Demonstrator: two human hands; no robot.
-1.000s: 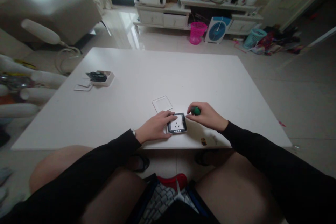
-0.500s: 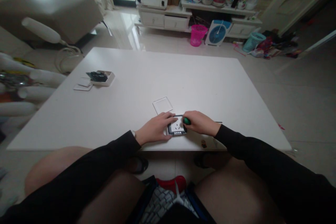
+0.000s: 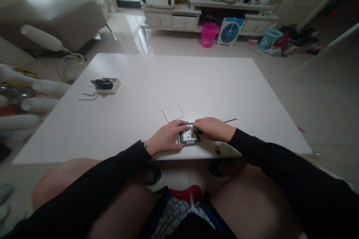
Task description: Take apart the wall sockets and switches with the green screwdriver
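A white wall socket (image 3: 187, 134) with a dark frame lies near the table's front edge. My left hand (image 3: 168, 136) grips it from the left, thumb and fingers along its sides. In my closed right hand (image 3: 211, 129) is a screwdriver, its green handle (image 3: 197, 131) poking out over the socket's right side. The thin shaft (image 3: 231, 120) shows beyond the hand, pointing right. Whether the handle touches the socket I cannot tell. Just behind the socket lies a square white cover frame (image 3: 172, 112).
A small open box (image 3: 114, 86) with dark parts stands at the table's left, beside flat white plates (image 3: 88, 95). Near the front edge lies a small brown-yellow item (image 3: 218, 151). A pink basket (image 3: 209, 35) and a blue fan (image 3: 230, 31) stand on the floor beyond the white table (image 3: 213, 82).
My right hand has shifted slightly left and turned, so the green handle sits further over the socket and more of the shaft shows. My left hand keeps its hold.
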